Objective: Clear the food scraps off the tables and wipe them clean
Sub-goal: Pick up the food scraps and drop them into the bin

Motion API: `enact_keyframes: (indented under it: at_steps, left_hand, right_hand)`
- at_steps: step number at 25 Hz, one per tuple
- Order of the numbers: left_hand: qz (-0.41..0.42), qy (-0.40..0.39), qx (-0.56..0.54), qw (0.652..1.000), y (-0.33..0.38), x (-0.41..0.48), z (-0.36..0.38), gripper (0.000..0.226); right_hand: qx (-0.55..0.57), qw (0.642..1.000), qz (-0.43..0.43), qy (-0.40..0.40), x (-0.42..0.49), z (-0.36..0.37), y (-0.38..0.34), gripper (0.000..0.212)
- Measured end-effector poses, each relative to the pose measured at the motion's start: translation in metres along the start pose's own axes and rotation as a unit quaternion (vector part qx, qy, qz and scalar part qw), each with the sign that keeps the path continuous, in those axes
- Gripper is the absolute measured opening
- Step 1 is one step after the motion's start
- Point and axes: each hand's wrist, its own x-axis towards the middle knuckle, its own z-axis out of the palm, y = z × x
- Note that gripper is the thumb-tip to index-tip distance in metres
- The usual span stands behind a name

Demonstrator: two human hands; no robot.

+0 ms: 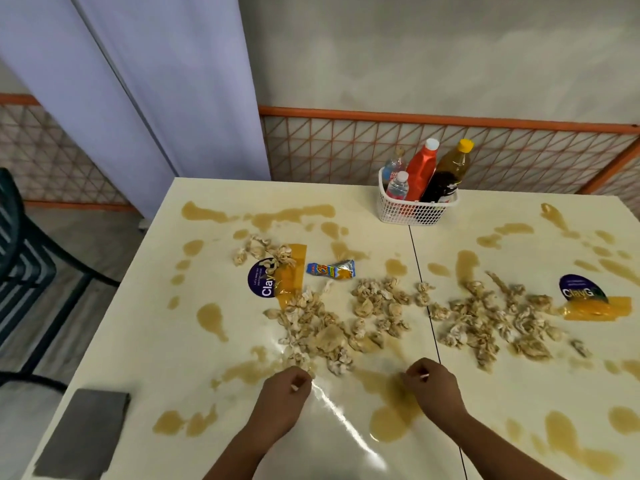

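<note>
Left hand (287, 386) and right hand (433, 379) near tables' (145, 341) front edge, fingers curled, anything held indiscernible, food scraps (325, 327) heaped just beyond.

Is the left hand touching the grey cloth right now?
Apart. The head view shows the left hand by the scraps at mid-table and the grey cloth at the near-left corner, with stained tabletop plainly between them.

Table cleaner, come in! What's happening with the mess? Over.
Left hand, right hand: fingers curled over the near edge, grip unclear. Food scraps piled across both tables, brown spills unwiped. Snack wrapper among scraps; grey cloth lying near-left corner.
</note>
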Motion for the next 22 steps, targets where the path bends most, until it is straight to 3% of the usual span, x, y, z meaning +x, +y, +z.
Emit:
enact_keyframes:
  at_steps: [2, 6, 10, 13, 17, 20, 22]
  left_hand:
    - [0.05, 0.041, 0.043, 0.997, 0.012, 0.024, 0.003, 0.011]
    - [0.123, 0.072, 0.201, 0.969, 0.03, 0.074, 0.015, 0.034]
    - [0.128, 0.067, 0.283, 0.948, 0.04, 0.09, 0.02, 0.017]
    - [0.137, 0.074, 0.21, 0.965, 0.036, 0.089, 0.018, 0.011]
    - [0.1, 0.079, -0.016, 0.992, 0.045, 0.062, 0.005, 0.012]
    - [0.053, 0.043, -0.204, 0.977, 0.06, 0.036, -0.008, 0.006]
    - [0.053, 0.033, -0.244, 0.968, 0.069, 0.023, -0.014, 0.003]
  right_hand:
    - [0.031, 0.999, 0.022, -0.022, -0.014, 0.004, 0.006, 0.012]
    - [0.141, 0.981, 0.088, -0.098, -0.03, 0.002, 0.009, 0.012]
    - [0.252, 0.947, 0.147, -0.133, -0.037, -0.01, -0.004, 0.018]
    - [0.299, 0.929, 0.168, -0.139, -0.038, -0.014, -0.014, 0.024]
    - [0.307, 0.926, 0.166, -0.143, -0.038, -0.01, -0.028, 0.031]
    - [0.324, 0.918, 0.128, -0.19, -0.042, -0.011, -0.053, 0.027]
    - [0.352, 0.903, 0.093, -0.23, -0.047, -0.012, -0.074, 0.025]
